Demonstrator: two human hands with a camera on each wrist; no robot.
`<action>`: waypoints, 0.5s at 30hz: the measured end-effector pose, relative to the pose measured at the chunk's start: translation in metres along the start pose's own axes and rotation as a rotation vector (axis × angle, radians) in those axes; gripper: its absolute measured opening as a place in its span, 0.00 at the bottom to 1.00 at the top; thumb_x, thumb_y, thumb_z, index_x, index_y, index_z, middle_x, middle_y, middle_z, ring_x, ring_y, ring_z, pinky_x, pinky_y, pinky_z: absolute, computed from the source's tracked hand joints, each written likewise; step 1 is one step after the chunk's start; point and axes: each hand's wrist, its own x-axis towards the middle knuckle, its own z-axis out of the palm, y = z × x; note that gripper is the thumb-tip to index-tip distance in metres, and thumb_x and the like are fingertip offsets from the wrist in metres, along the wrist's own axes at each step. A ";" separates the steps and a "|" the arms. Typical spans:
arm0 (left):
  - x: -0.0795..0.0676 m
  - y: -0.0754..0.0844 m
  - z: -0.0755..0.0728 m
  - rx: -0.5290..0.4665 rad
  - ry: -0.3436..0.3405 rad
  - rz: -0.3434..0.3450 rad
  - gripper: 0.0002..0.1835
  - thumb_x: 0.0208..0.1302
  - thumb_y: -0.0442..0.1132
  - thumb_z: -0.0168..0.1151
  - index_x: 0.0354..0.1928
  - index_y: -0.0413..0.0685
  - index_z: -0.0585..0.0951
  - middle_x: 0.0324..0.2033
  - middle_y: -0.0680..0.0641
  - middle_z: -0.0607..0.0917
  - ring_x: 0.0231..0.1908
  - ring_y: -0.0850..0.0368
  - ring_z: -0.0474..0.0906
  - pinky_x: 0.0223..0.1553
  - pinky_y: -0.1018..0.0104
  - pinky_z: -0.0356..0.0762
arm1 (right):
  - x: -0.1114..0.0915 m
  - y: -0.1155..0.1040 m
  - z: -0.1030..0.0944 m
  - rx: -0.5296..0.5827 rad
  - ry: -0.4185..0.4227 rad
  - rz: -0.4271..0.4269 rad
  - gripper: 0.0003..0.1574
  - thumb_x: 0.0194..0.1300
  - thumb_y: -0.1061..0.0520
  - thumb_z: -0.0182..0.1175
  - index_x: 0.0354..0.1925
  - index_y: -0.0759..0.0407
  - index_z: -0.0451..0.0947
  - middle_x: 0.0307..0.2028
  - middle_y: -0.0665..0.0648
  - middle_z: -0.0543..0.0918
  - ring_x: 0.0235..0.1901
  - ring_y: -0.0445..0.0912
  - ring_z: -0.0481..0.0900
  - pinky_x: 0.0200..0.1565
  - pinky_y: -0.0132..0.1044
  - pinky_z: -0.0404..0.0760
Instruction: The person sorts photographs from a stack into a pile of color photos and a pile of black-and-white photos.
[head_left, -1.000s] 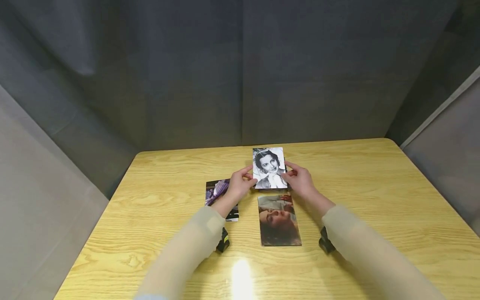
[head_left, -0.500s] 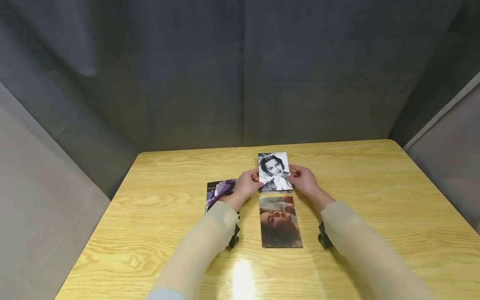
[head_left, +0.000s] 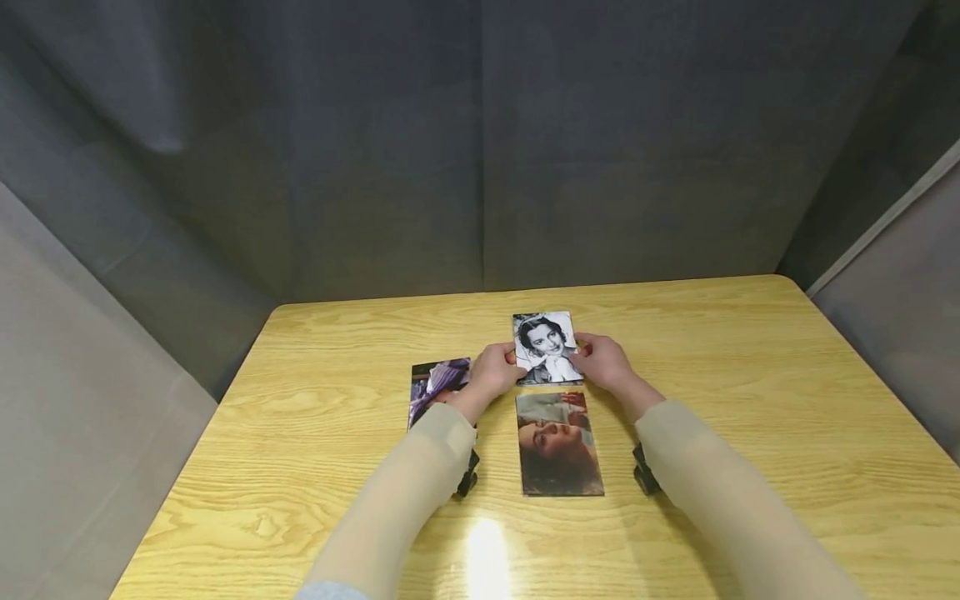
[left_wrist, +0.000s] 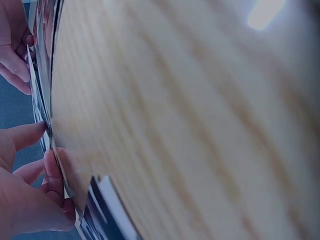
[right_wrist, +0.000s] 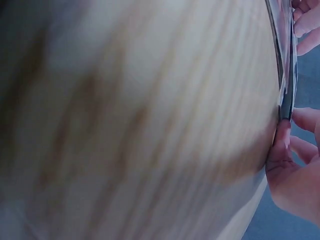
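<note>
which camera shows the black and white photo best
The head view: the black-and-white photo faces the camera, mostly uncovered, between the left hand and right hand. Both wrist views show only thin, nearly edge-on layers there, so its picture cannot be made out.

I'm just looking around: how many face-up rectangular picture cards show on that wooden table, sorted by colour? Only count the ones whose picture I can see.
Black-and-white rectangular portrait card: 1
Brown-toned rectangular portrait card: 1
Purple-and-black rectangular picture card, partly hidden: 1
Total: 3 visible pictures; any cards stacked underneath cannot be counted reliably.
</note>
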 end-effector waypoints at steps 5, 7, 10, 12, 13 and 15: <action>0.002 0.000 0.001 -0.032 -0.007 -0.007 0.27 0.60 0.36 0.68 0.62 0.40 0.76 0.26 0.55 0.73 0.25 0.60 0.65 0.36 0.69 0.65 | 0.001 -0.001 -0.001 -0.016 0.005 0.001 0.30 0.69 0.60 0.57 0.64 0.74 0.66 0.26 0.58 0.76 0.18 0.43 0.67 0.24 0.36 0.68; 0.003 -0.001 0.001 -0.087 -0.008 -0.009 0.27 0.61 0.35 0.67 0.63 0.40 0.75 0.26 0.54 0.74 0.24 0.60 0.64 0.34 0.69 0.65 | 0.001 -0.001 -0.002 -0.010 0.013 0.004 0.31 0.69 0.60 0.57 0.65 0.74 0.66 0.26 0.58 0.76 0.19 0.44 0.67 0.24 0.36 0.67; 0.002 -0.006 -0.005 -0.234 0.000 0.006 0.27 0.62 0.32 0.66 0.64 0.39 0.75 0.28 0.51 0.74 0.22 0.62 0.65 0.27 0.70 0.66 | 0.000 -0.001 -0.002 0.029 0.026 0.003 0.31 0.69 0.60 0.57 0.66 0.73 0.65 0.28 0.58 0.76 0.21 0.44 0.67 0.24 0.35 0.66; -0.001 -0.011 -0.014 -0.334 0.012 0.020 0.28 0.62 0.31 0.66 0.65 0.41 0.73 0.30 0.50 0.75 0.21 0.63 0.66 0.23 0.71 0.66 | -0.002 -0.003 -0.002 0.069 0.035 -0.008 0.31 0.69 0.60 0.57 0.67 0.71 0.65 0.30 0.59 0.76 0.22 0.45 0.67 0.23 0.35 0.66; -0.004 -0.014 -0.020 -0.369 0.017 0.032 0.28 0.62 0.31 0.65 0.66 0.42 0.73 0.32 0.49 0.75 0.21 0.62 0.67 0.21 0.72 0.66 | -0.003 -0.005 -0.003 0.089 0.040 -0.018 0.31 0.69 0.61 0.57 0.67 0.70 0.65 0.31 0.60 0.76 0.23 0.45 0.68 0.23 0.35 0.67; -0.013 -0.021 -0.035 -0.386 0.037 0.054 0.27 0.63 0.32 0.65 0.66 0.45 0.74 0.34 0.48 0.77 0.23 0.62 0.69 0.20 0.72 0.66 | -0.007 -0.013 -0.005 0.116 0.040 -0.059 0.30 0.69 0.61 0.57 0.67 0.70 0.65 0.33 0.61 0.77 0.25 0.47 0.70 0.24 0.36 0.69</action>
